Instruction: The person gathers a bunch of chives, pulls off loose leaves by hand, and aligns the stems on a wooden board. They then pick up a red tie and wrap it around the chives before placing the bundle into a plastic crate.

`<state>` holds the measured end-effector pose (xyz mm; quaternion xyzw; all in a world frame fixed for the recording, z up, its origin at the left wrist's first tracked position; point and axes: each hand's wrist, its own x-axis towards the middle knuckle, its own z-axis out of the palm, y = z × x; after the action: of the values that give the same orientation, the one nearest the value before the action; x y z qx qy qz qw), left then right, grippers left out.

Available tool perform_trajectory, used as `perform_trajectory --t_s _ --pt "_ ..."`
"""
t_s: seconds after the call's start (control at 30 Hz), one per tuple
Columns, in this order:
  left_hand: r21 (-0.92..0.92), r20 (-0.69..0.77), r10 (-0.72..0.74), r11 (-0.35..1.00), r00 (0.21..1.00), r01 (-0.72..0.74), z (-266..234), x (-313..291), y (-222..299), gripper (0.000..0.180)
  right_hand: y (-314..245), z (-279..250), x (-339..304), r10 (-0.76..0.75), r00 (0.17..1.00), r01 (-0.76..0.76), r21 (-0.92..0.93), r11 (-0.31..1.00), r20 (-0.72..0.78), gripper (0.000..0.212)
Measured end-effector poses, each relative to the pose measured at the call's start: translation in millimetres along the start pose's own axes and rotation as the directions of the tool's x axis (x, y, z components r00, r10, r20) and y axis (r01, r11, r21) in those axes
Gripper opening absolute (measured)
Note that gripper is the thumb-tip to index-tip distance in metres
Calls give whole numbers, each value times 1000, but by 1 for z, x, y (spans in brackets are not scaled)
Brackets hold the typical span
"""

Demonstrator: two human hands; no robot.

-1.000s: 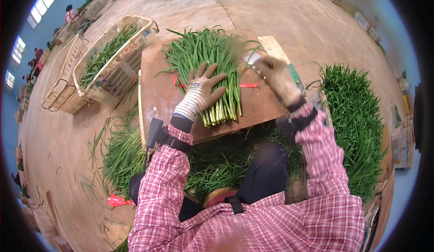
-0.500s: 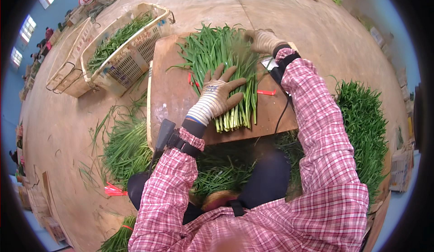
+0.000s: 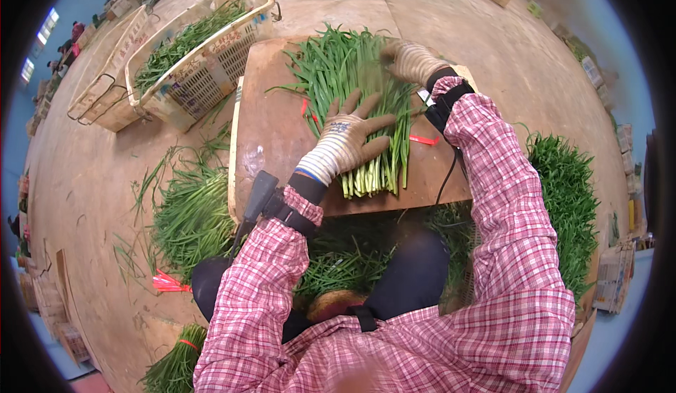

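Note:
A loose bundle of green garlic chives [image 3: 345, 62] lies on a brown board [image 3: 271, 132], its pale cut ends toward me. My left hand [image 3: 348, 136], in a striped glove with brown fingers, rests flat on the stems with its fingers spread. At the leafy part's right edge is my right hand [image 3: 415, 63], gloved the same way. Its fingers are smeared, so their grip cannot be made out. A red tie strip [image 3: 424, 140] sticks out right of the stems, and another red piece [image 3: 308, 110] shows at the left. The bundle hides whatever lies between them.
Left of the board stand two plastic crates, one [image 3: 201, 62] holding chives. Loose chives [image 3: 193, 213] and red strips [image 3: 169, 282] lie on the floor at left, near a tied bundle [image 3: 176, 361]. A large chive pile [image 3: 563, 203] stands at right. A dark cable [image 3: 448, 175] hangs by my right arm.
The whole view has shifted slightly. My left hand remains spread on the stems, and my right hand stays by the leaves with little visible movement.

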<state>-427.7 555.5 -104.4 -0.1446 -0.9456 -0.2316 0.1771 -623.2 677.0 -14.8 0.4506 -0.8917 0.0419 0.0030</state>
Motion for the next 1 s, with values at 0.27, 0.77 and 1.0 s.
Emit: perform_trajectory --t_s 0.27,0.77,1.0 --pt "6 3 7 1000 1000 -7 1 1 1 48 -10 3 -8 -80 987 48 219 975 140 36" --pt "13 34 -3 1000 999 3 1 -3 -5 49 -46 -86 -54 -417 901 429 96 898 -118 24" --pt "-100 166 -49 993 985 66 -4 -2 -11 52 -128 -34 -36 -482 874 445 289 848 68 38"
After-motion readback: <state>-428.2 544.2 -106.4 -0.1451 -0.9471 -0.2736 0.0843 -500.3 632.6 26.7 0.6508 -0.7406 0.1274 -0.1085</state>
